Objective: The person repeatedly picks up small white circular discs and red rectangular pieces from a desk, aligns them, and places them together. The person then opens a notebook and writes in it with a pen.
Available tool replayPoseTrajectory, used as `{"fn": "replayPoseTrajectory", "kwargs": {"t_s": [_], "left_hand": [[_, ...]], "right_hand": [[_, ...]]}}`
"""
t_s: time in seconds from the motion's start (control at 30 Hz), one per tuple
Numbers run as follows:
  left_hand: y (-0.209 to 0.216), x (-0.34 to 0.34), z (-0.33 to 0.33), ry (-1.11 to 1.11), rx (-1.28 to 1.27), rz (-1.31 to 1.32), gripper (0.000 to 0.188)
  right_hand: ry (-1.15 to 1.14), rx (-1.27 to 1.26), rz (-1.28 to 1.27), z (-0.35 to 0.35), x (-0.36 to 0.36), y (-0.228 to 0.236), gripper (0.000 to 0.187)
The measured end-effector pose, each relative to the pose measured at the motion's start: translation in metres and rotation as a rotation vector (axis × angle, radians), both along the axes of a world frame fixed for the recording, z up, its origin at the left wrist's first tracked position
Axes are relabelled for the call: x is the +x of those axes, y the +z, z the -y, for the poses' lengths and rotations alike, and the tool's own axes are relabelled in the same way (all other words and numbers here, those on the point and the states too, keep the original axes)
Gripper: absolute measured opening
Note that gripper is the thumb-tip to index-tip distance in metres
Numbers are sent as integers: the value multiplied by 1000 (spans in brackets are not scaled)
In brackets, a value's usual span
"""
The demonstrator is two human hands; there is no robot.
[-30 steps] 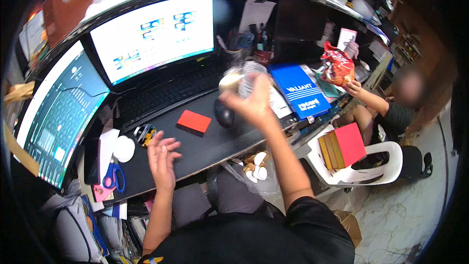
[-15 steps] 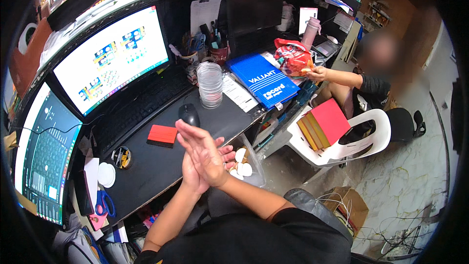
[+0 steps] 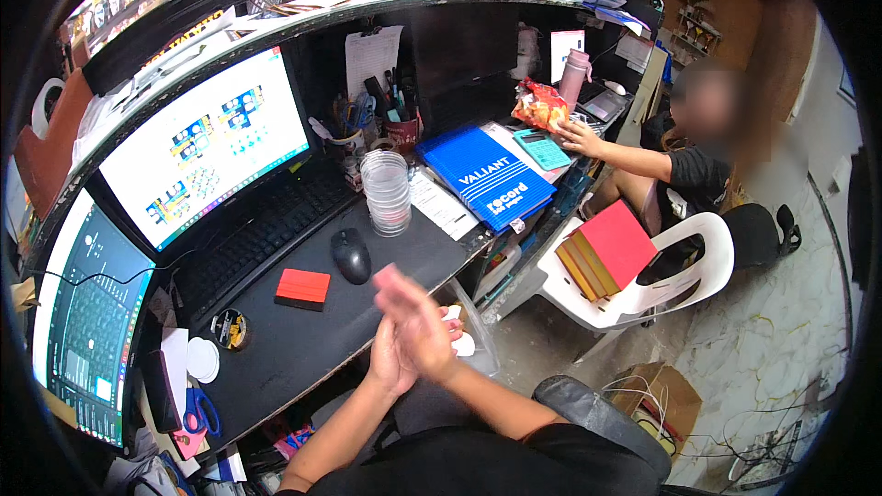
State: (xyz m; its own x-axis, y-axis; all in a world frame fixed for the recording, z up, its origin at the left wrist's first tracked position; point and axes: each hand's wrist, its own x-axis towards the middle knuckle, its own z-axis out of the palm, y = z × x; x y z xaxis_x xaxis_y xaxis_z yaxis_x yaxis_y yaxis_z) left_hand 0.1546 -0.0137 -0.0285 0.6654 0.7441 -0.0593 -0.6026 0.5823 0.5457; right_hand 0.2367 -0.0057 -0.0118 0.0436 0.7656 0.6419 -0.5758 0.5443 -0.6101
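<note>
Just off the front edge of the black desk (image 3: 266,363), my two bare hands are pressed palm to palm. My right hand (image 3: 424,335) lies over the left, its outstretched fingers aimed up and away and a little blurred. Beneath it, my left hand (image 3: 391,363) is partly hidden, with its fingers extended and tips showing past the right one. Neither appears to hold anything. A black mouse (image 3: 350,255) is the closest desk item to them, with a red flat-sided squeegee-like block (image 3: 303,288) to its left. Behind my hands, a clear bin (image 3: 480,354) holds white round pieces.
A stack of clear round lids (image 3: 386,193) stands near the keyboard (image 3: 257,234). Blue record book (image 3: 487,174) and teal calculator (image 3: 542,150) lie farther right. A seated person's hand (image 3: 581,138) is beside a red snack bag (image 3: 540,104). Red-covered books (image 3: 611,253) rest on a white chair (image 3: 703,280).
My joined hands have shifted slightly right and nearer me, uncovering the mouse. The other person's hand has let go of the snack bag, and the calculator now shows.
</note>
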Motion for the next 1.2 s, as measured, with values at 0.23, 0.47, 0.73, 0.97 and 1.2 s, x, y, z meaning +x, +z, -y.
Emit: {"fn": "replayPoseTrajectory", "kwargs": {"t_s": [0.23, 0.47, 0.73, 0.97, 1.2], "left_hand": [[-3, 4, -6, 29, -106, -65, 85], [10, -15, -12, -85, -180, 127, 78], [18, 11, -11, 51, -42, 188, 75], [4, -9, -21, 111, -182, 29, 69], [7, -25, -17, 4, -288, 228, 67]], "right_hand": [[-476, 82, 510, 4, 19, -11, 53], [-1301, 36, 842, -29, 68, 30, 24], [-74, 6, 15, -10, 16, 47, 62], [-391, 114, 327, -22, 24, 46, 48], [-1241, -107, 714, -50, 58, 41, 24]]}}
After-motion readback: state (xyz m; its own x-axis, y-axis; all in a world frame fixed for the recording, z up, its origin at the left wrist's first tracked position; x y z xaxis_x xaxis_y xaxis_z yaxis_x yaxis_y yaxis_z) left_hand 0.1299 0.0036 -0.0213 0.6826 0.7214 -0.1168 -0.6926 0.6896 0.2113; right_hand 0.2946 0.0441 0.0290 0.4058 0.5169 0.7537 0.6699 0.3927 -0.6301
